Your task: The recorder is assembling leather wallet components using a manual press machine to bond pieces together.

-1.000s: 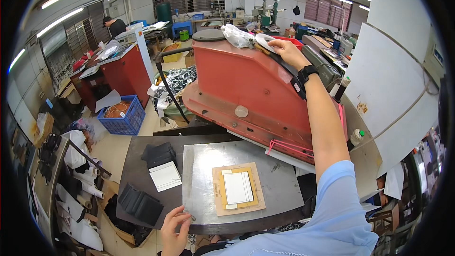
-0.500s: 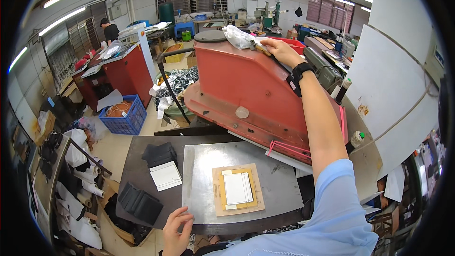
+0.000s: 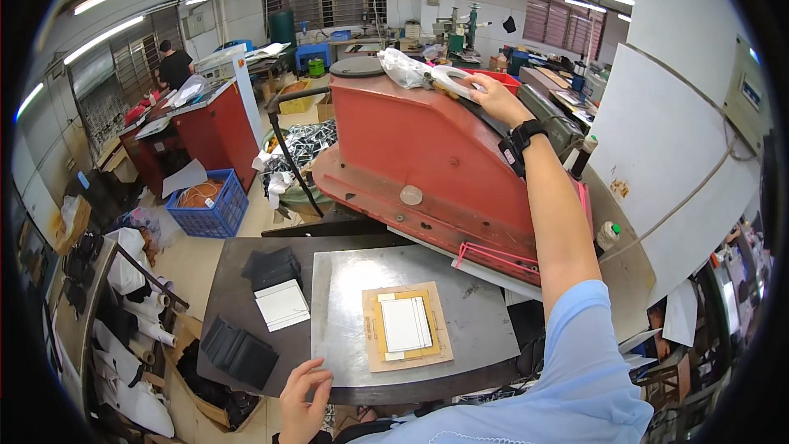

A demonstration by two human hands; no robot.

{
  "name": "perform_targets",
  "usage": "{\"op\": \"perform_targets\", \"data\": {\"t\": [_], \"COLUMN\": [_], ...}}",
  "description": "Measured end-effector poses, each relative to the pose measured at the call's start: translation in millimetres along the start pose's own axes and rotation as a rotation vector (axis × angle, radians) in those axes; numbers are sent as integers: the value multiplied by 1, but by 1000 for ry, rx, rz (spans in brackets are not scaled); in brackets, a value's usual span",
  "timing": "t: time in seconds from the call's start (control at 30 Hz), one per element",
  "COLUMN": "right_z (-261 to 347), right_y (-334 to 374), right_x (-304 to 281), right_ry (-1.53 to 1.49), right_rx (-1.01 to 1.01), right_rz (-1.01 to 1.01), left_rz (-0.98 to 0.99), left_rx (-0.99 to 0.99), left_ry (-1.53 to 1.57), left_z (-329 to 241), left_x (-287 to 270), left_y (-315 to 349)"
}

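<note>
My right hand (image 3: 497, 102) reaches far over the red machine (image 3: 427, 144), its fingers closed round a white roll of tape (image 3: 454, 80). Beside the roll lies a crumpled clear plastic bag (image 3: 403, 68) on the machine's top. My left hand (image 3: 306, 399) hovers near the front left corner of the metal plate (image 3: 337, 312), fingers loosely curved and apart, nothing in them. On that plate rests a tan board (image 3: 374, 353) bearing a yellow frame (image 3: 433, 351) and a white rectangular piece (image 3: 404, 325). Left of the plate are white cards (image 3: 283, 306) and black stacked pieces (image 3: 238, 351).
Pink cords (image 3: 497, 256) hang at the machine's lower edge. A thread cone (image 3: 608, 235) stands at the right. Behind on the left are a blue crate (image 3: 209, 205) and a red cabinet (image 3: 218, 140), with a person (image 3: 174, 66) farther back.
My right hand has picked up the white tape roll from the machine's top and raised it slightly. The left hand has barely moved. The whole view has shifted a little.
</note>
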State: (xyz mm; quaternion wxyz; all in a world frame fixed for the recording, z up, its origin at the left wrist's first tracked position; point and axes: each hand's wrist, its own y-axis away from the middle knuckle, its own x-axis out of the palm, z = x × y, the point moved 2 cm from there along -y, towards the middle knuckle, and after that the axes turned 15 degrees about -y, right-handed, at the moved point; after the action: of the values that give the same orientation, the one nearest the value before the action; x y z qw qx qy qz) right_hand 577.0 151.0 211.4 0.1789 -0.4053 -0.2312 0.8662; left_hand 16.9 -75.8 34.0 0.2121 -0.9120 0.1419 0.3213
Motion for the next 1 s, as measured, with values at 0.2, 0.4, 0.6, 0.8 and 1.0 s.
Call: {"op": "perform_targets", "data": {"t": [0.2, 0.4, 0.6, 0.8, 1.0], "right_z": [-5, 7, 5, 0, -12], "right_y": [10, -10, -17, -10, -3], "right_x": [-6, 10, 16, 13, -3], "right_ry": [66, 115, 56, 54, 33], "right_rx": [298, 66, 49, 89, 43], "right_rz": [33, 38, 57, 8, 45], "left_rz": [18, 9, -9, 11, 24], "left_rx": [1, -24, 8, 13, -36], "left_ry": [-1, -14, -49, -45, -32], "left_z": [-3, 2, 2, 3, -2], "left_x": [1, 0, 0, 1, 7], "left_y": [-3, 0, 0, 0, -5]}}
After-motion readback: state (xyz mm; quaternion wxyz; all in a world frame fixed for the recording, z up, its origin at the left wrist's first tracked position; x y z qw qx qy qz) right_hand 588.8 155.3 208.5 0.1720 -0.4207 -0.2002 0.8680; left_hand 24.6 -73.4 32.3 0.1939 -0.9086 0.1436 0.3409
